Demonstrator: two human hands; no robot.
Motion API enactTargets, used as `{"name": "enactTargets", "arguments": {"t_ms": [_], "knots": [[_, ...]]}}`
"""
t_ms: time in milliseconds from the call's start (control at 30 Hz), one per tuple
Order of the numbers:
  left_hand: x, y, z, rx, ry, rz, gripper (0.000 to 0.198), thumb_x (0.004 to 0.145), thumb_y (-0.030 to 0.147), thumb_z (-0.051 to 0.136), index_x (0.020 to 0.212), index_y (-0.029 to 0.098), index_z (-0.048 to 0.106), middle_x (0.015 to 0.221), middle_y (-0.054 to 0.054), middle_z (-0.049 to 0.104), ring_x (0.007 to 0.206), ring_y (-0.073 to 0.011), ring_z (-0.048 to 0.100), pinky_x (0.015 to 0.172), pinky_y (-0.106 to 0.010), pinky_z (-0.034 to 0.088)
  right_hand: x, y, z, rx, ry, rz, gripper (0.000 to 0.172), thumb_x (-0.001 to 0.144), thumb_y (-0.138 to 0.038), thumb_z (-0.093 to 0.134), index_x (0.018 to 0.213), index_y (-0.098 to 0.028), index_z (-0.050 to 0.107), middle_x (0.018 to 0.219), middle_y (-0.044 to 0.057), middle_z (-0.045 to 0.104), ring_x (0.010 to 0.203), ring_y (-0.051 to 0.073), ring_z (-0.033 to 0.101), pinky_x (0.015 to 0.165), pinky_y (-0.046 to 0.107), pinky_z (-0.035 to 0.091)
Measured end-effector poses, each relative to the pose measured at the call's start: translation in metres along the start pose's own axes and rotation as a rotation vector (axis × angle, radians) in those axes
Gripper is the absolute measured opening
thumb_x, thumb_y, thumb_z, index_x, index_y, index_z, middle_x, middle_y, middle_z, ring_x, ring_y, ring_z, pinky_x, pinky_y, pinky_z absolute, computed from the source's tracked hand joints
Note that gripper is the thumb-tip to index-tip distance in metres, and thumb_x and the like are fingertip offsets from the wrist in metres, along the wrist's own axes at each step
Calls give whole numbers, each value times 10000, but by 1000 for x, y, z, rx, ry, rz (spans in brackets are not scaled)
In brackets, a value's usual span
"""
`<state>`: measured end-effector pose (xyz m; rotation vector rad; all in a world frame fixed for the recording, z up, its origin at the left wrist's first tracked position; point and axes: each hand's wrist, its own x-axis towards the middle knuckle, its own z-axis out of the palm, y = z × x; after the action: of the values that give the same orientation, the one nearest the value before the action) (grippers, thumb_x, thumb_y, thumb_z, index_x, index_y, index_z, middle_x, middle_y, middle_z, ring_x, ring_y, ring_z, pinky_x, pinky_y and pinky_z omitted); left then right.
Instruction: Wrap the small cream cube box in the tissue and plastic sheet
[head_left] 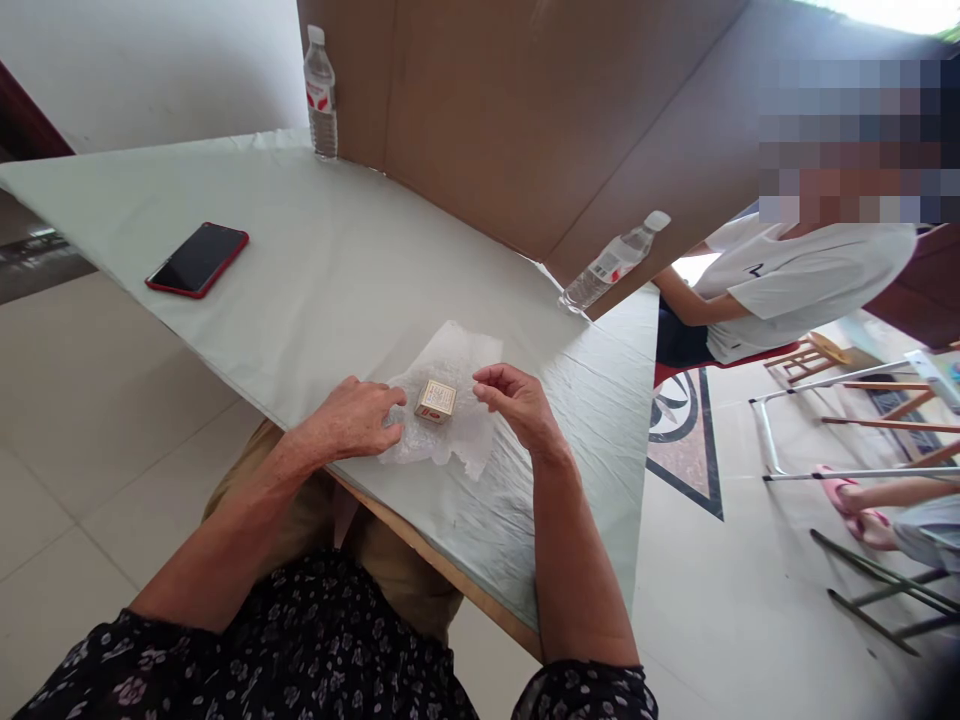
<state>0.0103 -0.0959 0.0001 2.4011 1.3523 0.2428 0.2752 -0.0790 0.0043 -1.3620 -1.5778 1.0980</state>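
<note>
A small printed cardboard box sits on a sheet of bubble wrap spread over the table. My left hand is just left of the box, its fingers apart and curved at the wrap's left edge. Whether those fingertips touch the wrap I cannot tell. To the right of the box, my right hand hovers over or beside the wrap, thumb and forefinger near each other with a small gap between them. Neither hand touches the box.
A phone with a red case lies on the pale tablecloth. One water bottle stands at the back, another by the brown cardboard partition. Beyond it sits a person in a white shirt. Stools stand at right.
</note>
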Motion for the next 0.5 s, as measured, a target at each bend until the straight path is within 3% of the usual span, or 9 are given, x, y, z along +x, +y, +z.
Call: {"name": "enactTargets", "arguments": {"t_ms": [67,233,400,500], "knots": [[1,4,-2,41,16,7,377,803,283,540,1135,189,692,1027,-101,741,922,-290,706,868,-429,508,1,1,3,-77,2,-53,325,739,-428,755,973,-207,705,926,28,709,830,158,628,696,287,493],[6,10,-3,35,27,82,368,782,244,564,1122,197,695,1205,-145,681,1093,-333,657,914,-442,520,1,5,13,-211,-173,-76,480,725,-353,773,1176,-222,673,1214,78,700,1037,213,651,795,326,514],[3,0,-13,-108,-98,187,420,782,320,628,1191,239,677,1193,-96,720,1151,-308,642,1005,-411,487,1,9,16,-267,-248,-118,610,716,-420,810,1275,-243,642,1277,84,684,1098,241,657,911,380,531],[0,-10,-23,-237,-161,190,507,818,451,630,1293,275,631,1300,-58,696,1190,-275,639,976,-357,500,0,9,18,-279,-257,-115,577,738,-426,793,1268,-244,655,1278,84,687,1107,246,656,956,396,518]]}}
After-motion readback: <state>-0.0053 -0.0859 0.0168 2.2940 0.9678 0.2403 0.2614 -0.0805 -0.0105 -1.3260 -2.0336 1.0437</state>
